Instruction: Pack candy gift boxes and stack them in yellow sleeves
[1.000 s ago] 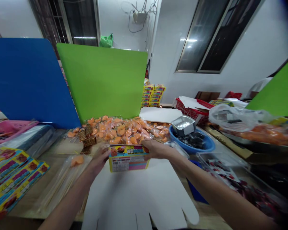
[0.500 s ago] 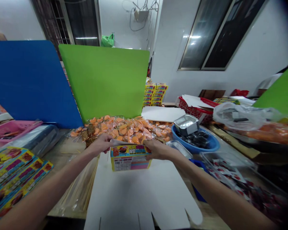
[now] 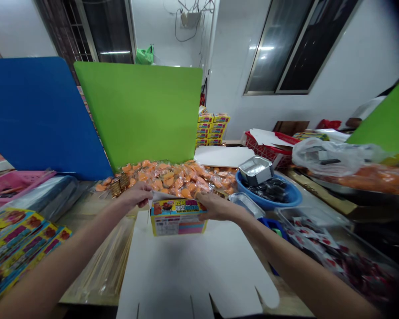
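Note:
A small yellow and blue printed cardboard box (image 3: 178, 217) stands on a flat sheet of white cardboard (image 3: 186, 270) in front of me. At the box's left end, my left hand (image 3: 138, 195) pinches a pale flap at the top edge. My right hand (image 3: 216, 206) is closed round its right end, thumb and fingers on the top and front. Whatever the box contains is hidden from this side. Just behind it lies a heap of orange pieces in clear plastic wrappers (image 3: 168, 177).
Flat printed box blanks (image 3: 18, 248) and bagged thin sticks (image 3: 109, 261) lie at left. At right are a blue basin (image 3: 286, 201) with a foil tray (image 3: 256, 169), and a clear bin of sachets (image 3: 319, 237). Green (image 3: 142, 115) and blue boards (image 3: 43, 119) stand behind.
The whole view has shifted slightly. Both hands keep their hold at the two ends of the box, with the left fingers a little higher at the flap.

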